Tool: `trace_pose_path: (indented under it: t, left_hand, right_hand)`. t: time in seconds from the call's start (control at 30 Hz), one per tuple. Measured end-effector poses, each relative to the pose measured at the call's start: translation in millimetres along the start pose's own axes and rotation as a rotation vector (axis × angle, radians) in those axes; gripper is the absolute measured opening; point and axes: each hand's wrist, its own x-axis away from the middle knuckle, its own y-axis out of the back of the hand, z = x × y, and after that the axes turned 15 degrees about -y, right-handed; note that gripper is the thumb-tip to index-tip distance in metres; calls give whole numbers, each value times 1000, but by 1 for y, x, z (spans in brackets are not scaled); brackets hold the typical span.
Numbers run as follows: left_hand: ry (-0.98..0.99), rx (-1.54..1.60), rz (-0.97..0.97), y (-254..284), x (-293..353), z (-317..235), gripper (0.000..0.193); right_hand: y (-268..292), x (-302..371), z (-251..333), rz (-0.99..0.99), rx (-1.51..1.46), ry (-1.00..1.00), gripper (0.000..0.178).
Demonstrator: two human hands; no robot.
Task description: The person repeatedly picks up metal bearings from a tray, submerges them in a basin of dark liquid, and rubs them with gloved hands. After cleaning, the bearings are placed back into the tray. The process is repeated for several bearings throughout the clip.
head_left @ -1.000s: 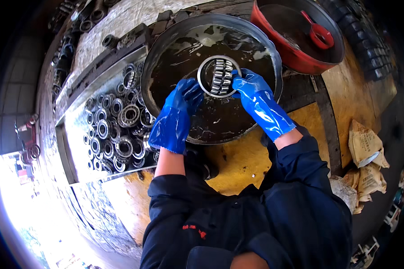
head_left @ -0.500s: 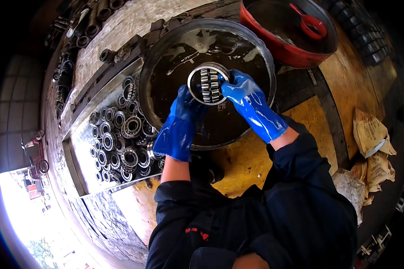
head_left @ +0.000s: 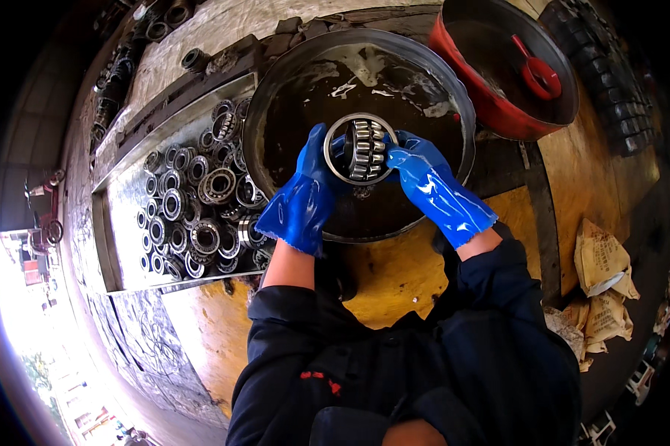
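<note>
Between my two blue-gloved hands is a large roller bearing [head_left: 366, 151], its rows of shiny rollers tilted crosswise inside the outer ring. My left hand [head_left: 310, 181] is closed on the ring's left side, its fingers partly hidden behind it. The right side of the ring is pinched by my right hand [head_left: 423, 169], whose glove is wet and glossy. Both hands hold the bearing over a round metal tub [head_left: 465, 137] of dark, murky liquid with pale foam patches on its surface.
Left of the tub, a metal tray [head_left: 110, 253] carries a heap of bearings [head_left: 203, 236]. At the far right stands a red basin [head_left: 472, 104] with a red ladle [head_left: 541, 78] in it. Brown paper sacks [head_left: 603, 260] lie to the right. Dark ringed parts [head_left: 617, 89] line the far right.
The inner part of the bearing has turned within its outer ring and shows more rollers. My view has shifted a little, and both hands still grip the bearing.
</note>
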Motion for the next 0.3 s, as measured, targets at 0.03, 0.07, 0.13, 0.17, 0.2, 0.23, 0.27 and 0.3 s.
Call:
trace_pose_path:
  t: [0.03, 0.07, 0.13, 0.17, 0.2, 0.23, 0.27, 0.3]
  left_hand:
    - [103, 73, -29, 6, -12, 1, 43]
    - [206, 147, -56, 10, -19, 1, 49]
    - [251, 144, -87, 12, -23, 2, 49]
    - [275, 142, -102, 12, -25, 3, 49]
    - [270, 170, -85, 12, -25, 4, 49]
    - [265, 198, -68, 12, -25, 6, 49]
    - [261, 226, -50, 13, -26, 8, 49]
    - [267, 245, -57, 15, -24, 13, 49]
  right_hand:
    - [-2, 0, 1, 21, 53, -4, 35]
    - [-5, 2, 3, 26, 85, 8, 35]
    - [-13, 11, 13, 23, 144, 30, 36]
    - [-11, 9, 13, 52, 157, 51, 36]
    - [-8, 8, 13, 78, 174, 69, 36]
    - [-5, 8, 13, 104, 190, 87, 37]
    - [-4, 9, 15, 97, 110, 41, 39]
    - [-6, 14, 22, 90, 37, -12, 43]
